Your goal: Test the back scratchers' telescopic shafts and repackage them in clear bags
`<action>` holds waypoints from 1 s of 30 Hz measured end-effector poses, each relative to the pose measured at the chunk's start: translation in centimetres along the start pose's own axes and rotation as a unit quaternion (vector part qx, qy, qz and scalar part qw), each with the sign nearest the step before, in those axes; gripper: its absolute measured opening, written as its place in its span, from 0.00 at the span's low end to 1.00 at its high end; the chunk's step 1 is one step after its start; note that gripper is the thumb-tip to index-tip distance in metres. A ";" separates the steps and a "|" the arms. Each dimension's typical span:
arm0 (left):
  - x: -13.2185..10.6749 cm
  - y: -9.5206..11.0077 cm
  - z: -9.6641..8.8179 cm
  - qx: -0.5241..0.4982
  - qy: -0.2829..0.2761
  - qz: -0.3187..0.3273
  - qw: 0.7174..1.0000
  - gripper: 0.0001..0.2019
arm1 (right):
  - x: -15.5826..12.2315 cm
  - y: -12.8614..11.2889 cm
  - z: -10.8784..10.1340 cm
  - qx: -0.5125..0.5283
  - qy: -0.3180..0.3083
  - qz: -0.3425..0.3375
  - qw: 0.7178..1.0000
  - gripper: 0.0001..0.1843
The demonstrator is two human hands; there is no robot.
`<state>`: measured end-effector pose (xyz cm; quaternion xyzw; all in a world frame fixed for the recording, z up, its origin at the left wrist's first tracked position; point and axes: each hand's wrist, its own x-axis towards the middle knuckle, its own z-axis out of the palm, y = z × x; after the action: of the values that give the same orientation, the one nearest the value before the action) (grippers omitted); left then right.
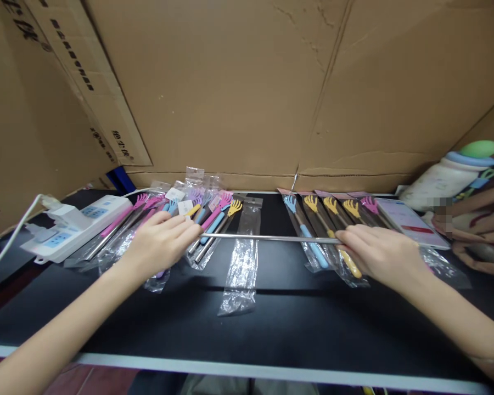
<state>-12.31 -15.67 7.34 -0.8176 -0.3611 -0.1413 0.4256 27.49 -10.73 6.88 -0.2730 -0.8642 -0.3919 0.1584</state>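
Note:
A thin metal rod (267, 237), stretched level above the table, looks like the extended shaft of a back scratcher; my hands hide both its ends. My left hand (164, 241) is closed round the left end, over a group of bagged back scratchers. Round the right end is my right hand (382, 252), closed too. Below the rod lies a clear plastic bag (241, 269) with nothing seen inside. To its left, a bagged back scratcher with a yellow claw (234, 207) lies with pink and blue ones. A blue back scratcher (313, 244) and several yellow ones lie right.
A white power strip (86, 219) with plugs stands at the left. At the right are a phone (411, 222), a pale bottle (440, 181) with a green top, and another person's hand (481, 219). Cardboard (230, 99) walls the back of the black table (271, 334).

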 end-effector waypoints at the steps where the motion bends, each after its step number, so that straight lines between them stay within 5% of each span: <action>1: 0.4 0.7 0.0 -0.014 0.005 -0.003 1.000 0.10 | 0.7 -0.7 -0.4 0.009 0.004 0.004 1.000 0.14; 12: 3.9 5.9 -0.3 -0.121 0.006 0.002 0.993 0.11 | 4.7 -7.1 -2.2 0.096 0.003 0.033 0.995 0.16; 20: 5.5 7.3 -1.4 -0.107 0.017 -0.008 0.994 0.13 | 6.1 -8.8 -2.9 0.099 0.026 0.057 0.993 0.17; 25: 5.2 6.6 -1.6 -0.107 0.024 0.001 0.994 0.12 | 5.7 -7.8 -3.1 0.087 0.029 0.029 0.995 0.17; 30: 2.6 3.6 -1.1 -0.044 0.029 -0.041 0.998 0.11 | 2.3 -3.2 -1.9 0.016 0.031 0.050 0.998 0.16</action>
<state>-7.86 -16.73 7.24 -0.8154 -0.3755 -0.1982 0.3935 23.88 -13.07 7.31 -0.3013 -0.8501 -0.3781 0.2085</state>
